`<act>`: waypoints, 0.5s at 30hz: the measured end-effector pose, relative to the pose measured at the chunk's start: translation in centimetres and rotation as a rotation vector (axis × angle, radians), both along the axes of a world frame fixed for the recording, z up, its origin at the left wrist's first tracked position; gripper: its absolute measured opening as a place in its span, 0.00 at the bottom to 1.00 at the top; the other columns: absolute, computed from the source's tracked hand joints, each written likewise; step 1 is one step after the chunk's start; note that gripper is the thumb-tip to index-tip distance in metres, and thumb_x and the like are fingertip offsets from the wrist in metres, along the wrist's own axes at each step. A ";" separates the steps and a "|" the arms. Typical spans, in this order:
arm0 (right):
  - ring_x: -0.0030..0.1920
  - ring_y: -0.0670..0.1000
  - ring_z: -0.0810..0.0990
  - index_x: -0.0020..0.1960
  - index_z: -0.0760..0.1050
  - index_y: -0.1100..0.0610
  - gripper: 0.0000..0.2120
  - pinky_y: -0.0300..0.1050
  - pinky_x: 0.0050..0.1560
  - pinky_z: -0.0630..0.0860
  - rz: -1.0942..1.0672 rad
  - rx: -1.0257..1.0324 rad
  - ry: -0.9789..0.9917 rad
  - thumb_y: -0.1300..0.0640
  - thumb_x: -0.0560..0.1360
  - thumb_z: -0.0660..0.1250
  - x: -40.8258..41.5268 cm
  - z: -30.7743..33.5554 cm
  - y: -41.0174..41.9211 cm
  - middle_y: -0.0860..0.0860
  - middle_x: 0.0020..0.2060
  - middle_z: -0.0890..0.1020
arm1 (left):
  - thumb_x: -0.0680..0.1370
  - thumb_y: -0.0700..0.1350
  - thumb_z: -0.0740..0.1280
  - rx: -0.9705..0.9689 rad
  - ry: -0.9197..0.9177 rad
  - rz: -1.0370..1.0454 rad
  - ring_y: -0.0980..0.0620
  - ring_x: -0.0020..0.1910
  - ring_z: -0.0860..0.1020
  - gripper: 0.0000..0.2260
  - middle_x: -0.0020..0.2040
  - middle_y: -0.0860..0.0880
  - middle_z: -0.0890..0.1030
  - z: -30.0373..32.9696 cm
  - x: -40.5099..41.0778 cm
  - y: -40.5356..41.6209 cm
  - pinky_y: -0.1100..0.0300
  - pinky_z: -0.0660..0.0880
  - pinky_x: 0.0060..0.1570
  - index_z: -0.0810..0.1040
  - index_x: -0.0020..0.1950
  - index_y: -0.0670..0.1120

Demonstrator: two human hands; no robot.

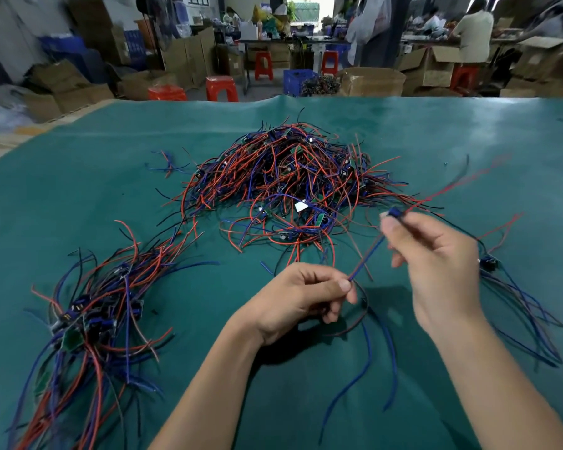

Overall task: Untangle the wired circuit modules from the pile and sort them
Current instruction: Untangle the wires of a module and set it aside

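hands pulling one wired strand above the green worktop

the left hand [301,298] is pinching the lower end of a blue and red wire pair [366,254] between thumb and curled fingers [345,285], just above the green worktop [78,190]. the right hand [436,254] is gripping the same strand higher up, its fingers closing round it near a small blue part [395,212], though motion blur is hiding the detail. red wire is trailing from there toward the upper right. the big tangled pile [286,180] of red, blue and black wired modules is lying mid-worktop, beyond both hands. a sorted bundle [91,313] is lying at the left, wires running roughly parallel. a smaller group [507,287] is lying at the right, beside the right wrist. red stools [221,87] and cardboard boxes [436,64] are standing behind the worktop.
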State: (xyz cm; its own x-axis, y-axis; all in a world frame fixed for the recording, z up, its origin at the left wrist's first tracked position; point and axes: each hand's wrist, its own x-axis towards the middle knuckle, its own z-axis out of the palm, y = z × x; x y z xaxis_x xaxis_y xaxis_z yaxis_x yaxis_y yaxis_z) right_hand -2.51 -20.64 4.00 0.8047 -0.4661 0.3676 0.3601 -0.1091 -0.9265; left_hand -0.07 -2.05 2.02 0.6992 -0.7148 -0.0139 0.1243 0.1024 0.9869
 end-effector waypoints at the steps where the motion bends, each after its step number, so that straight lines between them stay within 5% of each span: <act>1: 0.32 0.47 0.73 0.40 0.86 0.49 0.08 0.39 0.30 0.70 -0.031 0.070 -0.012 0.60 0.75 0.75 -0.1 0.5 -0.3 0.48 0.33 0.81 | 0.80 0.42 0.67 -0.004 0.004 -0.012 0.53 0.32 0.73 0.09 0.33 0.48 0.75 0.1 -0.1 0.0 0.65 0.71 0.37 0.82 0.40 0.45; 5: 0.30 0.46 0.73 0.44 0.84 0.56 0.04 0.38 0.30 0.69 0.012 0.214 -0.084 0.61 0.78 0.72 -0.3 4.1 0.8 0.49 0.34 0.82 | 0.79 0.40 0.66 -0.010 -0.006 -0.043 0.54 0.36 0.78 0.08 0.36 0.47 0.80 0.2 -0.3 0.1 0.64 0.75 0.40 0.83 0.43 0.44; 9: 0.27 0.45 0.73 0.43 0.83 0.59 0.06 0.38 0.27 0.69 0.198 0.141 -0.085 0.58 0.78 0.72 0.4 8.9 5.3 0.50 0.31 0.82 | 0.79 0.35 0.65 0.004 -0.051 -0.066 0.54 0.40 0.79 0.08 0.40 0.47 0.82 0.0 -0.3 0.2 0.64 0.76 0.44 0.83 0.48 0.43; 12: 0.27 0.48 0.77 0.39 0.83 0.60 0.13 0.45 0.28 0.72 0.347 -0.167 -0.013 0.52 0.77 0.74 1.9 11.0 11.0 0.55 0.31 0.84 | 0.75 0.37 0.68 -0.012 -0.042 -0.028 0.52 0.42 0.81 0.07 0.42 0.45 0.83 0.2 -0.5 0.2 0.63 0.77 0.47 0.85 0.46 0.46; 15: 0.38 0.60 0.84 0.41 0.80 0.65 0.25 0.54 0.36 0.81 0.603 -0.634 0.200 0.42 0.76 0.73 3.7 12.3 16.2 0.58 0.34 0.83 | 0.65 0.46 0.71 -0.036 -0.013 -0.009 0.61 0.41 0.82 0.07 0.39 0.55 0.85 0.7 -1.0 0.3 0.68 0.77 0.45 0.87 0.40 0.54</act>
State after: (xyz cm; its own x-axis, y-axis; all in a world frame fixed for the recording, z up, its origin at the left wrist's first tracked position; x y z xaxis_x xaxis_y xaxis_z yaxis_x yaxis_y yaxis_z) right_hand 1.20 -4.45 16.29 0.9236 0.2995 0.2391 0.3603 -0.4659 -0.8082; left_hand -1.07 -1.73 2.74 0.6925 -0.7211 0.0206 0.1130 0.1367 0.9842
